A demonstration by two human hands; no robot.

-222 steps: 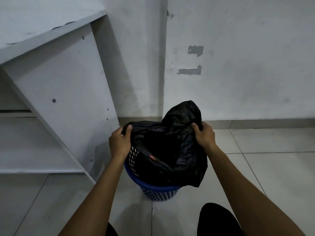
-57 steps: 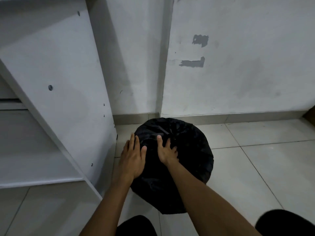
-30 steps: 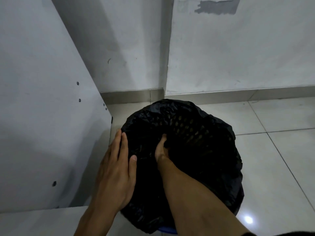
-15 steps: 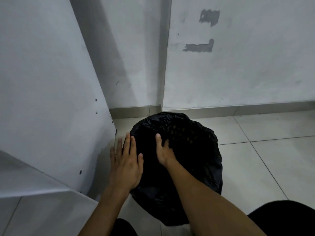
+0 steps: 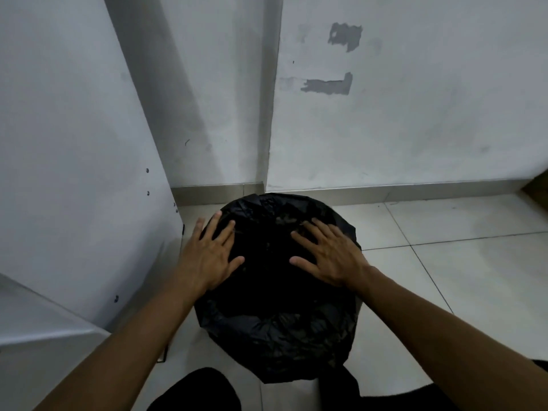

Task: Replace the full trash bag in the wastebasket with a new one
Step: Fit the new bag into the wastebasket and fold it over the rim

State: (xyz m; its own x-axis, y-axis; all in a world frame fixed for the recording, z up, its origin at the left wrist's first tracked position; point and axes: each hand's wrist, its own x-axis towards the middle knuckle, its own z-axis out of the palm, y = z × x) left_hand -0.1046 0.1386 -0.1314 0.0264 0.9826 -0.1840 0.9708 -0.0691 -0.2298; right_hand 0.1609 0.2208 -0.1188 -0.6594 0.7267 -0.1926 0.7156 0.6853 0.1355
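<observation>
**Q:** Where is the trash bag (image 5: 278, 330), and what are its handling properties?

**A:** The black bag is draped over the wastebasket, which stands on the tiled floor (image 5: 462, 262) in a corner, just beside a white cabinet panel (image 5: 74, 173) and near the wall (image 5: 415, 114). The film covers the basket completely; no part of the basket itself can be made out. Judged from its wrinkles and loose skirt, the bag is thin, soft and very light. It should crumple rather than resist, and it will probably slide on smooth plastic. Sharp edges or a hard pull may tear it.

**Q:** Where should it be taken hold of?

**A:** At the folded margin around the rim, not at the centre. The centre is unsupported and should sag under load. The hanging skirt at the near side offers slack to pull down evenly.

**Q:** State of the hands?

**A:** The left hand (image 5: 210, 256) lies flat on the left side of the bag top, fingers straight and spread, nothing gripped. The right hand (image 5: 329, 256) lies flat on the right side in the same manner, fingers spread, thumb pointing inward. Both press or smooth the film; neither pinches it.

**Q:** Progress?

**A:** The liner appears seated. Whether the rim fold is secure all round cannot be told.
</observation>
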